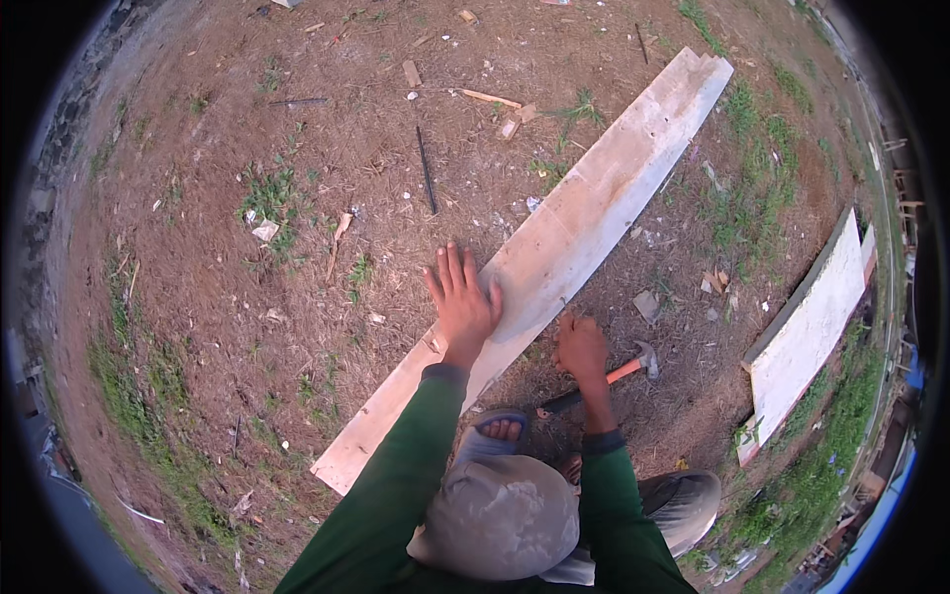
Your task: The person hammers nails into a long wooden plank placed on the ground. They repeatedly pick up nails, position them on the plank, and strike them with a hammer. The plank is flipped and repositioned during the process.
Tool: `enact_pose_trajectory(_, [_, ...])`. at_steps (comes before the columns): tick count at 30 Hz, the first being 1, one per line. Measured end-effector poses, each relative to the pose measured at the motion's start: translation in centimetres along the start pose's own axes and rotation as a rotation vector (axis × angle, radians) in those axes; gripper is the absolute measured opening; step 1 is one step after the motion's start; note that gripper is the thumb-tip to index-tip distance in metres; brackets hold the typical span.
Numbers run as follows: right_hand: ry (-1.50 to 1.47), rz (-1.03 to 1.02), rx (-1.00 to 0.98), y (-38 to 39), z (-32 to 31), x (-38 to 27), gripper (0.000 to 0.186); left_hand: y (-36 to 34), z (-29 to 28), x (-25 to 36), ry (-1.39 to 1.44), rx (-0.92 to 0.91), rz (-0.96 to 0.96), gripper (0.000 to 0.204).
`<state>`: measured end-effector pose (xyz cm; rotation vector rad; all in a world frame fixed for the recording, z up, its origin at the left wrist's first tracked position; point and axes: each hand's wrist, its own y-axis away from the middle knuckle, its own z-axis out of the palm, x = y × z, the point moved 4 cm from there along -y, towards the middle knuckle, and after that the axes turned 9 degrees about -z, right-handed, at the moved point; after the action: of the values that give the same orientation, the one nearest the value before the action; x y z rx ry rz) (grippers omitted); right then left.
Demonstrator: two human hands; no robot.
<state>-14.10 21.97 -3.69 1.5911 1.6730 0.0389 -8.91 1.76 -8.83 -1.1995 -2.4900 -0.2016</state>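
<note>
A long wooden plank (554, 238) lies slantwise on the ground, from near my left forearm to the far right. My left hand (465, 307) rests flat on the plank, fingers spread toward its far edge, holding nothing. Just off the plank's right edge, my right hand (582, 346) is closed, its knuckles up. A small nail-like piece (564, 301) sticks out at that edge, close to the fingertips. Whether anything is pinched in my right hand is hidden. A claw hammer (625, 370) with an orange and black handle lies on the ground beside my right wrist.
Below the plank are my sandalled foot (503, 428) and bent knee (500, 520). To the right lies a pale board (807, 332). A thin dark rod (426, 170) and wood scraps (511, 127) are scattered on the dirt among grass tufts (272, 203).
</note>
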Motion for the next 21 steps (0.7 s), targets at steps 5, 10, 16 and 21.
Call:
enact_pose_trajectory(5, [0.102,-0.205,0.143,1.1,-2.2,-8.0,0.053,0.1,0.2,-0.1,-0.021,-0.045,-0.024,0.074])
enact_pose_trajectory(10, [0.273,-0.220,0.299,2.3,0.8,-8.5,0.049,0.0,0.5,-0.2,0.002,-0.116,-0.066,0.078])
enact_pose_trajectory(16, [0.595,-0.099,0.384,1.1,-0.8,-0.4,0.036,0.0,0.8,-0.2,-0.020,-0.072,-0.043,0.077])
enact_pose_trajectory(21, [0.513,-0.258,0.208,0.4,1.1,-0.1,0.028,0.1,0.6,-0.2,-0.019,-0.044,-0.023,0.076])
